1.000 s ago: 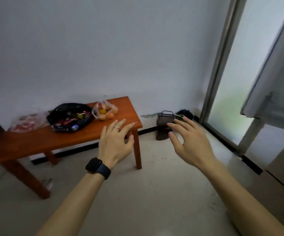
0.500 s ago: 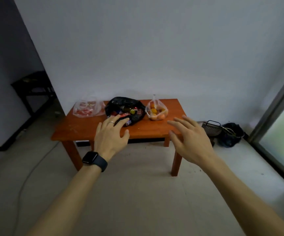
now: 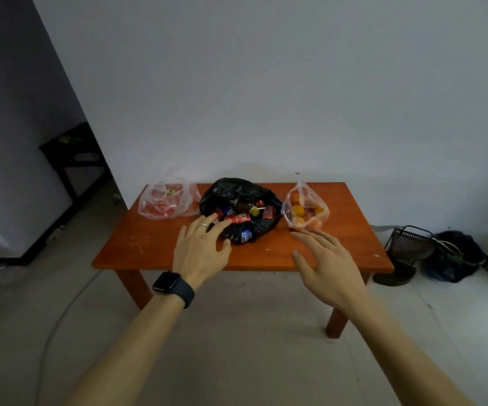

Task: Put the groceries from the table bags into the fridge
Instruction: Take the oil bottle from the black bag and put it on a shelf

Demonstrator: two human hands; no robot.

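Three bags lie on a low orange-brown table (image 3: pixel 160 253). At the left is a clear bag (image 3: pixel 168 202) with red items, in the middle an open black bag (image 3: pixel 241 213) with cans and bottles, at the right a clear bag of oranges (image 3: pixel 305 213). My left hand (image 3: pixel 200 252), with a ring and a black watch, reaches out with spread fingers in front of the black bag. My right hand (image 3: pixel 325 265) is stretched out with straight fingers below the orange bag. Both hands hold nothing. The fridge is out of view.
A black wire basket (image 3: pixel 407 246) and a dark bag (image 3: pixel 453 256) sit on the floor right of the table. A dark side table (image 3: pixel 72 153) stands in the passage at the left. A cable (image 3: pixel 61 312) runs across the pale floor.
The view has swung left from the fridge and glass door and moved closer, so the table is centred. Both hands stay extended and empty.
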